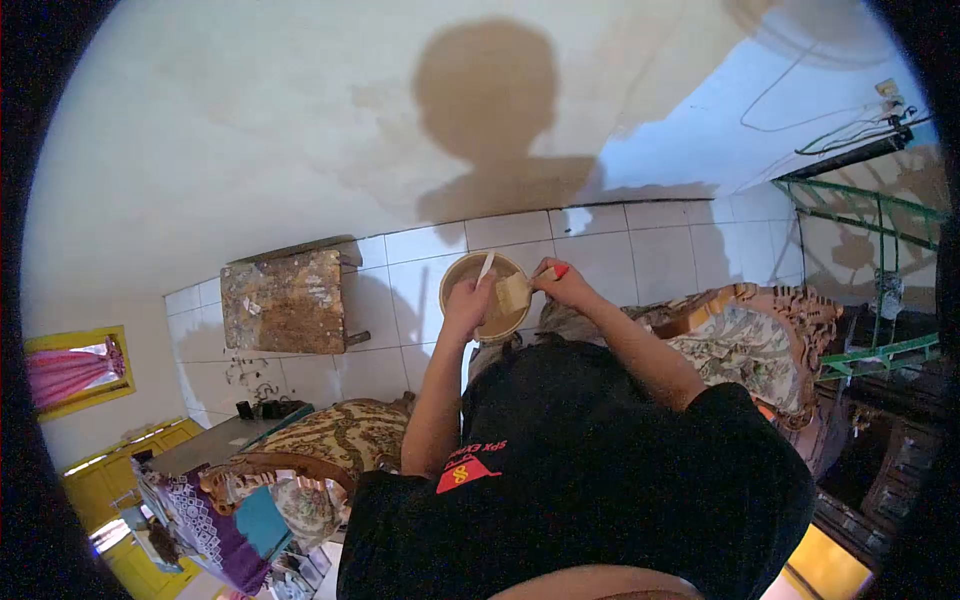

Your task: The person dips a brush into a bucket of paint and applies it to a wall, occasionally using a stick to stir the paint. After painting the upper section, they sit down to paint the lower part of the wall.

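Observation:
A round tan bucket (447, 283) stands on the tiled floor in front of the body. Over its left side, my left hand (468, 303) is closed on a thin pale stick or blade (486, 266) that points up. My right hand (562, 284), at the bucket's right rim, is closed on the red-tipped handle of a brush (513, 294). The brush's wide, pale end lies over the bucket opening. What the bucket holds looks light brown; the hands and brush hide part of it.
A stained wooden stool (283, 302) stands left of the bucket. Ahead rises a wall (300, 130) with patchy paint. Carved, cushioned chairs (740, 345) flank the body. A green metal frame (880, 215) and cables are at the right.

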Motion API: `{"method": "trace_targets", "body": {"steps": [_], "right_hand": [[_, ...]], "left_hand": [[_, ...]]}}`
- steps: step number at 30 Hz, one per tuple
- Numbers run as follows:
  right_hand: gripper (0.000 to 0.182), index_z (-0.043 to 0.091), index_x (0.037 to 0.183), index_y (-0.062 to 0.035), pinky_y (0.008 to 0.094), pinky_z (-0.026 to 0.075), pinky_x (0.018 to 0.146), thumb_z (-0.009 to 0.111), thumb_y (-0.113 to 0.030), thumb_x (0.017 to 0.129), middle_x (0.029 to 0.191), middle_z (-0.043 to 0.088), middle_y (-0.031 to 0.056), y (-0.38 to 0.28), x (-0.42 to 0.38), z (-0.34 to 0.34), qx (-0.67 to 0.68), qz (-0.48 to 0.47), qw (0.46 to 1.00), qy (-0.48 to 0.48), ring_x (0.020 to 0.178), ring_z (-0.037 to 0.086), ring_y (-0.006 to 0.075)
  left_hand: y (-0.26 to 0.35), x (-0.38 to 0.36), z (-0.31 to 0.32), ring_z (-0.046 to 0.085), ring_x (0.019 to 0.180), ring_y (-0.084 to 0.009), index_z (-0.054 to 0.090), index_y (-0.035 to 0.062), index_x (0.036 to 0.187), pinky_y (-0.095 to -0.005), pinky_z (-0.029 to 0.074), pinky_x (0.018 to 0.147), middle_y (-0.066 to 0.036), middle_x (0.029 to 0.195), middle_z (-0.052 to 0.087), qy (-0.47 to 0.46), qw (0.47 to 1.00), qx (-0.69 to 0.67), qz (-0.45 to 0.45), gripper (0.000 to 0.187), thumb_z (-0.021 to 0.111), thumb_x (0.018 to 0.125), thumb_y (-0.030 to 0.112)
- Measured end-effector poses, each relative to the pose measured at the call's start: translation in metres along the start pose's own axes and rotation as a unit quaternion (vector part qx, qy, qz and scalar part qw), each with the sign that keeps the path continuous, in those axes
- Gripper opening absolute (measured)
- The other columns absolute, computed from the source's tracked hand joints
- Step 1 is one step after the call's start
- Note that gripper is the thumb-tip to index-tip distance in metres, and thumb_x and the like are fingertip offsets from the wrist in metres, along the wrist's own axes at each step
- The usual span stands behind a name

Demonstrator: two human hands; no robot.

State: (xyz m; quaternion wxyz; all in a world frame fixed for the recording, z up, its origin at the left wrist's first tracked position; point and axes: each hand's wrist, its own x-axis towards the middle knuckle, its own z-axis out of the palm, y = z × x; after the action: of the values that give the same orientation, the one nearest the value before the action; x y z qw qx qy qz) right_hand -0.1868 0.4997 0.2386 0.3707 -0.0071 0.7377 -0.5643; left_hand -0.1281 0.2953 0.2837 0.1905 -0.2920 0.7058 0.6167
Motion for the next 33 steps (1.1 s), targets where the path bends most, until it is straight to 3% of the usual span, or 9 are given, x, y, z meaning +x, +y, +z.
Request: {"method": "trace_targets", "body": {"steps": [6,11,17,20,24,27,31,32,33], "right_hand": [[0.016,0.055,0.080,-0.0071,0.0234,0.041,0.050,0.066,-0.017,0.075,0.067,0.057,-0.0003,0.008,0.013,-0.002,0.033,-0.010,0.999,-0.038,0.056,0.050,0.0074],[0.016,0.054,0.080,-0.0072,0.0236,0.041,0.047,0.066,-0.017,0.075,0.065,0.056,-0.0002,0.005,0.019,0.011,0.012,-0.002,1.000,-0.015,0.053,0.051,0.0078],[0.017,0.054,0.079,-0.0077,0.0241,0.041,0.047,0.066,-0.018,0.075,0.066,0.056,-0.0001,-0.001,0.025,0.028,0.023,-0.003,1.000,0.010,0.054,0.050,0.0078],[0.017,0.055,0.079,-0.0080,0.0241,0.041,0.048,0.067,-0.019,0.075,0.067,0.056,-0.0003,-0.010,0.023,0.036,0.029,-0.001,0.999,0.029,0.055,0.050,0.0079],[0.017,0.053,0.080,-0.0080,0.0246,0.042,0.044,0.065,-0.019,0.076,0.067,0.061,0.0026,0.006,0.026,0.035,0.075,-0.036,0.996,0.042,0.050,0.051,0.0094],[0.016,0.053,0.080,-0.0085,0.0244,0.042,0.044,0.065,-0.019,0.077,0.070,0.063,0.0028,0.004,0.029,0.026,0.056,-0.007,0.998,0.037,0.049,0.051,0.0092],[0.014,0.054,0.080,-0.0092,0.0243,0.041,0.044,0.064,-0.019,0.077,0.071,0.064,0.0026,0.005,0.031,0.014,0.106,-0.043,0.993,0.031,0.049,0.051,0.0090],[0.014,0.054,0.080,-0.0091,0.0243,0.041,0.044,0.064,-0.019,0.078,0.070,0.064,0.0027,0.007,0.033,0.010,0.098,-0.049,0.993,0.038,0.049,0.051,0.0088],[0.015,0.054,0.080,-0.0091,0.0243,0.041,0.043,0.064,-0.019,0.078,0.070,0.064,0.0027,0.011,0.036,0.005,0.089,-0.054,0.994,0.047,0.049,0.051,0.0086]], "left_hand": [[0.007,0.000,-0.004,0.045,0.038,-0.0138,0.054,0.0004,0.065,-0.0297,0.035,0.036,-0.004,0.049,0.046,0.010,0.999,0.041,-0.006,0.050,0.053,0.082,0.048],[0.017,0.002,-0.018,0.050,0.043,-0.0155,0.059,-0.0026,0.072,-0.0304,0.039,0.040,-0.008,0.053,0.051,-0.013,0.997,0.072,-0.010,0.052,0.053,0.082,0.048],[0.004,0.018,-0.032,0.054,0.049,-0.0171,0.061,-0.0055,0.083,-0.0314,0.041,0.042,-0.010,0.056,0.053,0.012,0.996,0.058,0.067,0.052,0.052,0.084,0.046],[0.010,0.021,-0.037,0.053,0.047,-0.0169,0.061,-0.0053,0.084,-0.0325,0.041,0.042,-0.010,0.056,0.053,0.002,0.992,0.121,0.048,0.052,0.051,0.084,0.046],[0.008,0.026,-0.037,0.051,0.045,-0.0165,0.060,-0.0053,0.084,-0.0320,0.040,0.042,-0.009,0.055,0.052,0.015,0.994,0.100,0.036,0.052,0.051,0.084,0.046],[0.032,0.020,-0.034,0.048,0.043,-0.0152,0.060,-0.0044,0.083,-0.0308,0.038,0.041,-0.007,0.055,0.051,0.007,0.991,0.127,0.040,0.051,0.052,0.083,0.046],[0.050,0.023,-0.026,0.049,0.046,-0.0142,0.062,-0.0031,0.081,-0.0299,0.038,0.042,-0.006,0.057,0.053,0.004,0.997,0.073,-0.018,0.050,0.054,0.082,0.046],[0.043,0.033,-0.027,0.049,0.047,-0.0138,0.062,-0.0028,0.085,-0.0290,0.039,0.042,-0.006,0.057,0.053,-0.005,0.992,0.098,0.076,0.050,0.054,0.082,0.046],[0.036,0.047,-0.025,0.049,0.047,-0.0138,0.062,-0.0028,0.085,-0.0290,0.039,0.042,-0.006,0.057,0.053,-0.004,0.992,0.101,0.078,0.050,0.054,0.082,0.046]]}}
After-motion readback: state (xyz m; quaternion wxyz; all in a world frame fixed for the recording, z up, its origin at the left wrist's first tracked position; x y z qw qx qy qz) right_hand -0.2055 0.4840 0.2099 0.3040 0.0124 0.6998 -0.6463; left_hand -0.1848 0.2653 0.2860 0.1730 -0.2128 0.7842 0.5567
